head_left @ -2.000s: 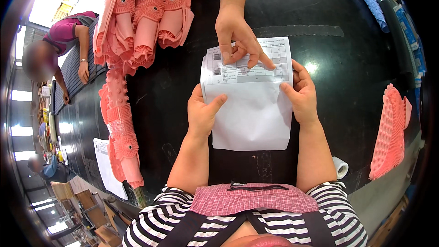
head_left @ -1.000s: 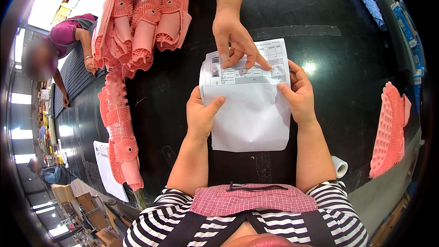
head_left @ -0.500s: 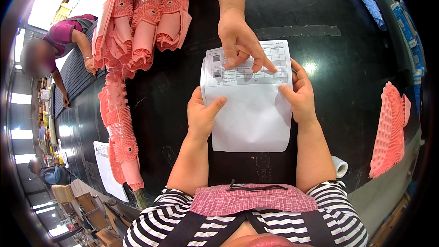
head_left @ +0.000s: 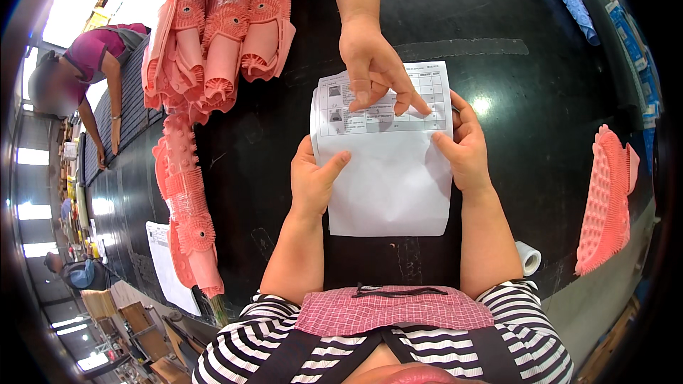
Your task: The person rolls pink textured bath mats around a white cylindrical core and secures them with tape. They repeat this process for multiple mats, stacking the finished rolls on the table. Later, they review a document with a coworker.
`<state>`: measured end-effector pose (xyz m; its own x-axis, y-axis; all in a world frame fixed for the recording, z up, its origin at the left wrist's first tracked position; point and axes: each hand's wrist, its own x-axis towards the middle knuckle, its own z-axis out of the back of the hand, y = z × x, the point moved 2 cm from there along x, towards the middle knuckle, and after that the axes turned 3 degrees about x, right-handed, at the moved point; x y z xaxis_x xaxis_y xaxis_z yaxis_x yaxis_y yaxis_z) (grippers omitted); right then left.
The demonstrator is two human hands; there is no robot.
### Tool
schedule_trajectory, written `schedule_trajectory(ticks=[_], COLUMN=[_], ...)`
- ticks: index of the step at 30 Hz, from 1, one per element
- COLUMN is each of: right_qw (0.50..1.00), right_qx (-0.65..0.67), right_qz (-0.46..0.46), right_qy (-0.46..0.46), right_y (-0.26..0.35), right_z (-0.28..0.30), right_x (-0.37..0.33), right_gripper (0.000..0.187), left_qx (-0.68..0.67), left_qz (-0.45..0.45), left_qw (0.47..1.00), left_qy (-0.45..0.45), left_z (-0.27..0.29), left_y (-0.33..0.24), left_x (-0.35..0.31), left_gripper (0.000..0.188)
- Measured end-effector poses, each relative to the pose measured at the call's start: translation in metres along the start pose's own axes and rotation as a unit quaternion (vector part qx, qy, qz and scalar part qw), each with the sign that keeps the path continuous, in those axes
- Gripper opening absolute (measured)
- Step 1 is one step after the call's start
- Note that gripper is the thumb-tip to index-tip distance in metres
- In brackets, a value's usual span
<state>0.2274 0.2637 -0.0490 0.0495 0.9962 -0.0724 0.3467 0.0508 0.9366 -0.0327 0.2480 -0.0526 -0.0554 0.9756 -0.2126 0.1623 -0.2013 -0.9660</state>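
Note:
A small stack of printed paper sheets (head_left: 390, 185) is held up in front of me over the black table. My left hand (head_left: 314, 178) grips its left edge, thumb on top and fingers behind. On the right edge, my right hand (head_left: 466, 144) pinches the sheets the same way. Another person's hand (head_left: 373, 64) reaches in from the far side, its fingertips over the printed table on the top sheet. Part of the print is hidden beneath that hand.
Pink rubbery spiked rolls (head_left: 228, 35) lie heaped at the far left, with another pink roll (head_left: 191, 206) nearer. One more pink piece (head_left: 606, 203) lies right. Around are a loose paper (head_left: 171, 267), a white roll (head_left: 528, 259) and a person (head_left: 92, 64) bending over dark ribbed material.
At the left, the bending person's nearer arm has moved away from the pink rolls and down onto the dark material. My hands, the sheets and the pointing hand stay nearly still.

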Motion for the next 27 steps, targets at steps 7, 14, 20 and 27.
schedule_trajectory(ticks=[7,14,20,27], right_qw=[1.0,1.0,1.0,0.994], right_qx=[0.004,0.01,0.014,0.082], right_qz=[0.012,0.018,0.021,-0.007], right_qy=[-0.006,-0.001,-0.006,-0.074], right_y=[0.0,0.003,0.002,-0.005], right_z=[-0.001,-0.003,-0.002,0.011], right_x=[0.0,-0.001,-0.001,0.002], right_gripper=[0.069,0.068,0.066,0.047], left_qx=[0.006,-0.011,0.0,0.024], left_qz=[-0.009,-0.022,-0.018,-0.005], left_qw=[1.0,0.999,1.0,0.999], left_qy=[0.005,0.024,0.021,0.037], left_z=[0.001,0.001,0.001,-0.003], left_y=[0.002,0.002,0.003,0.004], left_x=[0.002,0.002,0.002,0.0], left_gripper=[0.034,0.035,0.035,0.034])
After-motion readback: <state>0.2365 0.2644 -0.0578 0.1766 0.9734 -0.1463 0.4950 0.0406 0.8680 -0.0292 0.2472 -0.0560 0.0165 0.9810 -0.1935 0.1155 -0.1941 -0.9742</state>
